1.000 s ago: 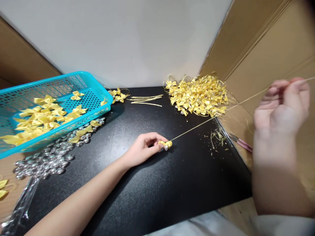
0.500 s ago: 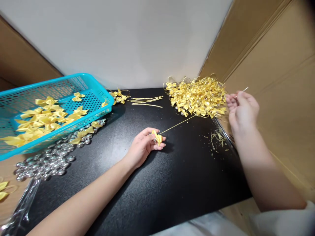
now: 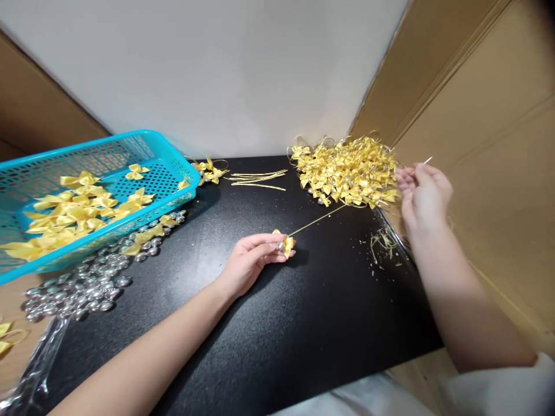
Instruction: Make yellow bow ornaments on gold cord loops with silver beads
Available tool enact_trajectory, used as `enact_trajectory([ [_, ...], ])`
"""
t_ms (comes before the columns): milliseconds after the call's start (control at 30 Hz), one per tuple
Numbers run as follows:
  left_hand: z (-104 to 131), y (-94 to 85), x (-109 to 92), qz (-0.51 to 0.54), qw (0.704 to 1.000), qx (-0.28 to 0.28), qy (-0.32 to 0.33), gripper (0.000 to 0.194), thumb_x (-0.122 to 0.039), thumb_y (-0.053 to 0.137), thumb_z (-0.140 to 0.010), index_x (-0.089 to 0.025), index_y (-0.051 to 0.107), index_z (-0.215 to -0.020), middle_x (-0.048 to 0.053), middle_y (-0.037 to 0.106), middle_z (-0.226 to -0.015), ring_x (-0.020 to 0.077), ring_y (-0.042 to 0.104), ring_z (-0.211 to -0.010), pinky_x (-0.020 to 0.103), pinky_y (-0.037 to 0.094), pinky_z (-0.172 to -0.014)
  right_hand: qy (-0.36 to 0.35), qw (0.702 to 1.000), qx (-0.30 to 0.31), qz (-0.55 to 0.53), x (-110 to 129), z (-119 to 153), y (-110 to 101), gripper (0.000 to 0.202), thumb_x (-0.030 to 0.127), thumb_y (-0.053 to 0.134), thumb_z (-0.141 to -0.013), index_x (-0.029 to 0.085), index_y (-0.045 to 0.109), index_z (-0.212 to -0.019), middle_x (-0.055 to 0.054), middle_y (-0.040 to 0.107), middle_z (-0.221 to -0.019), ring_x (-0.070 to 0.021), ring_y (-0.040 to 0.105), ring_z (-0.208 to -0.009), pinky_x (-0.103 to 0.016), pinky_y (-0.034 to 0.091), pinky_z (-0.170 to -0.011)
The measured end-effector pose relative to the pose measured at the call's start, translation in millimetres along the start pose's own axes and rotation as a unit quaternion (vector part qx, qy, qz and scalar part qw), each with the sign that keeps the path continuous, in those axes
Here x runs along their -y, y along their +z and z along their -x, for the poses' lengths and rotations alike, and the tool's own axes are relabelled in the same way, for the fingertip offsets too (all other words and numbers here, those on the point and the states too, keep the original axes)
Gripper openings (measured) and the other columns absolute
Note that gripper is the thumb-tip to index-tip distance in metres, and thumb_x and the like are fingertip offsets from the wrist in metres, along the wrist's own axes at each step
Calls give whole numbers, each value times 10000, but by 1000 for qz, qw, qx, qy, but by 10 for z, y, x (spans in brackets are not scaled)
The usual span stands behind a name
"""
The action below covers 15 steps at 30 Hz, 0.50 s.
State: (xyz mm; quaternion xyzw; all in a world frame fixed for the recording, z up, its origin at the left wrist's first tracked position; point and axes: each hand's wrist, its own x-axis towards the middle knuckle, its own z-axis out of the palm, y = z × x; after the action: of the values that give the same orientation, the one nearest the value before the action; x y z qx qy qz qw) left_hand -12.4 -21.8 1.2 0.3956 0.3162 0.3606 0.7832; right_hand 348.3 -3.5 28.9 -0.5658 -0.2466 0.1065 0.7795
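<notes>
Between the fingertips of my left hand (image 3: 254,260) is a yellow ribbon bow (image 3: 288,247) with a small silver bell or bead (image 3: 280,246) beside it. A thin yellow cord (image 3: 316,220) runs taut from the bow up to the right, toward the pile of bows. My right hand (image 3: 427,190) is raised past the right edge of that pile, its thumb and forefinger pinching a thin needle (image 3: 427,160) whose pale tip sticks out above. Where the cord meets the right hand is hidden behind the pile.
A blue plastic basket (image 3: 173,150) of yellow bows stands at the left, with silver beads (image 3: 82,292) heaped in front. Cut cords (image 3: 258,174) lie at the back. A large pile of corded bows (image 3: 347,170) sits back right, near thread scraps (image 3: 384,242). Cardboard (image 3: 489,115) borders the right.
My left hand has shifted slightly right with the bow, its fingers closing more over it. My right hand has moved a little left with the needle. The cord stays taut.
</notes>
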Motion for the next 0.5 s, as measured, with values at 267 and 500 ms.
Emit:
enact_trajectory([
  [267, 10, -24, 84, -85, 996, -13, -3, 328, -245, 901, -571, -153, 778, -862, 73, 789, -797, 192, 745, -734, 348, 603, -784, 28, 999, -18, -1, 183, 84, 48, 260, -13, 471, -891, 181, 495, -718, 26, 519, -579, -90, 618, -554, -309, 544, -685],
  [500, 27, 13, 71, -88, 996, -14, -24, 357, -216, 910, -545, -149, 778, -870, 54, 788, -784, 150, 729, -700, 275, 583, -741, 53, 998, -27, -19, 354, 281, 117, 220, 44, 488, -903, 169, 523, -725, 37, 556, -588, -78, 632, -578, -274, 551, -715],
])
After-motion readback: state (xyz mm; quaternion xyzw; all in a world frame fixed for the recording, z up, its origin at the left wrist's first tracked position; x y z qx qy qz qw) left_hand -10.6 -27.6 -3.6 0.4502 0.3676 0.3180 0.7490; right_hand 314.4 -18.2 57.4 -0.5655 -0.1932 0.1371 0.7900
